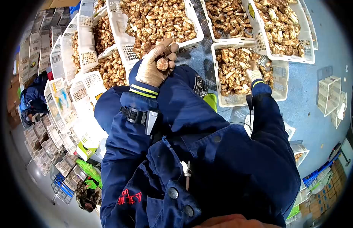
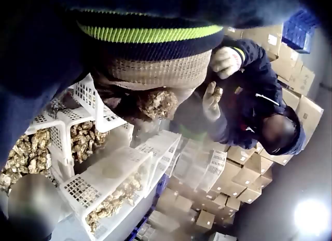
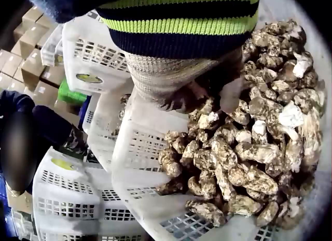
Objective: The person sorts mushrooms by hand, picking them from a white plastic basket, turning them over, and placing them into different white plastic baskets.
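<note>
My gloved left hand [image 1: 150, 70] is raised palm up, its bare fingertips curled round a round brown mushroom [image 1: 162, 64]. In the left wrist view that mushroom [image 2: 158, 103] shows just past the glove's knitted cuff. My right hand [image 1: 253, 70], in a similar fingerless glove, reaches down into a white plastic basket [image 1: 281, 81] of brown-and-white mushrooms [image 1: 233, 70]. Seen from the right wrist, its fingers [image 3: 231, 93] touch the top of the pile [image 3: 238, 158]; I cannot tell whether they grip a mushroom.
A large basket heaped with mushrooms [image 1: 157, 19] stands ahead of my left hand. More full baskets [image 1: 277, 26] stand at the far right, and stacked white baskets [image 1: 64, 98] line the left. Another person [image 2: 259, 101] works nearby before cardboard boxes [image 2: 244, 173].
</note>
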A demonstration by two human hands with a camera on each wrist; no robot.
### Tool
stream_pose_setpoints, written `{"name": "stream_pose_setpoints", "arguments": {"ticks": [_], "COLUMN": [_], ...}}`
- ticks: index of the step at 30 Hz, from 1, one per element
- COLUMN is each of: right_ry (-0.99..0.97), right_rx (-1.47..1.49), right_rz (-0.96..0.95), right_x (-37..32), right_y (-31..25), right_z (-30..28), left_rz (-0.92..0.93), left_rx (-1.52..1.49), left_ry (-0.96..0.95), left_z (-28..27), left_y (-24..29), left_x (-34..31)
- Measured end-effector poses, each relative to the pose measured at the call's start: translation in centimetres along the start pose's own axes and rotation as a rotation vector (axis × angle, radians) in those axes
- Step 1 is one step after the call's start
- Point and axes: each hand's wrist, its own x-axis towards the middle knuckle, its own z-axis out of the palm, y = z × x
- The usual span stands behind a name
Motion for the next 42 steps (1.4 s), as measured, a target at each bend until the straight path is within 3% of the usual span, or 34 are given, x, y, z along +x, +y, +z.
{"name": "stream_pose_setpoints", "arguments": {"ticks": [1, 2, 3, 7, 9, 13, 15, 17, 19, 20, 21, 23, 25, 26, 27, 30, 31, 33, 35, 37, 38, 42], "right_ry": [-0.062, -0.103, -0.113, -0.108, -0.136, -0.314, -0.264, -0.34, -0.286, -0.311, -0.164, -0.097, -0.192, -0.112, -0.055, -0.203, -0.074, -0.049, -0.038, -0.136, -0.05, -0.062], "right_rx": [0.182, 0.164, 0.053, -0.551, -0.801, -1.082, -1.006, -0.958, -0.712, -0.45, -0.435, 0.072, 0.698, 0.984, 1.058, 0.917, 0.677, 0.105, -0.146, -0.045, 0.025, -0.039], "right_rz": [-0.001, -0.081, -0.043, -0.419, -0.553, -0.363, -0.396, -0.443, -0.426, -0.26, -0.333, -0.103, 0.297, 0.393, 0.347, 0.2, 0.256, 0.054, -0.011, 0.107, -0.052, 0.021], "right_x": [0.8, 1.6, 0.0, -3.4, -2.9, -2.0, -1.9, -1.8, -1.7, -1.9, 0.0, 0.9, -1.6, -1.6, -3.4, -3.0, -4.2, -3.2, -3.2, -2.2, -1.1, -1.4], "right_y": [2.0, 3.5, 0.9, -6.0, -6.1, -7.1, -7.3, -7.5, -7.3, -7.3, -4.4, -0.3, -1.1, 0.5, -0.6, 2.8, 2.5, 3.1, 2.2, 2.0, 4.2, 2.8], "right_z": [0.9, 1.9, 2.0, 5.1, 7.9, 9.6, 8.9, 7.5, 5.7, 4.2, 4.0, 2.0, -1.4, -1.4, -1.9, -1.0, -0.9, 0.9, 2.0, 3.7, 5.4, 5.4], "left_rz": [0.004, 0.003, 0.004, 0.002, 0.009, -0.001, 0.01, 0.011, 0.007, 0.006, 0.013, 0.02, 0.021, 0.02, 0.02, 0.01, 0.007, 0.001, -0.007, -0.004, -0.002, -0.007], "left_rx": [-0.004, 0.024, 0.032, 0.055, 0.072, 0.054, 0.073, 0.086, 0.089, 0.084, 0.087, 0.091, 0.073, 0.091, 0.11, 0.1, 0.105, 0.114, 0.093, 0.11, 0.109, 0.097], "left_ry": [-0.006, -0.001, 0.001, 0.005, 0.006, -0.02, -0.014, -0.009, -0.007, -0.01, -0.007, -0.005, -0.034, -0.019, -0.003, -0.008, -0.006, -0.005, -0.037, -0.038, -0.041, -0.034], "left_z": [-0.1, -0.4, -0.3, 0.0, -0.2, -0.3, -0.2, 0.0, 0.1, -0.1, -0.1, 0.0, 0.1, 0.2, 0.3, 0.5, 0.5, 0.5, 0.1, -0.1, 0.0, 0.3], "left_y": [-0.1, -0.2, -0.2, -0.2, -0.3, -0.3, -0.4, -0.3, -0.2, -0.3, -0.3, -0.4, -0.4, -0.4, -0.4, -0.4, -0.4, -0.3, -0.4, -0.4, -0.4, -0.3], "left_x": [0.1, 0.3, 0.3, 0.2, 0.2, 0.0, 0.1, 0.0, -0.2, 0.0, 0.0, 0.1, 0.2, 0.2, 0.1, 0.1, 0.1, 0.2, 0.3, 0.3, 0.3, 0.2]}}
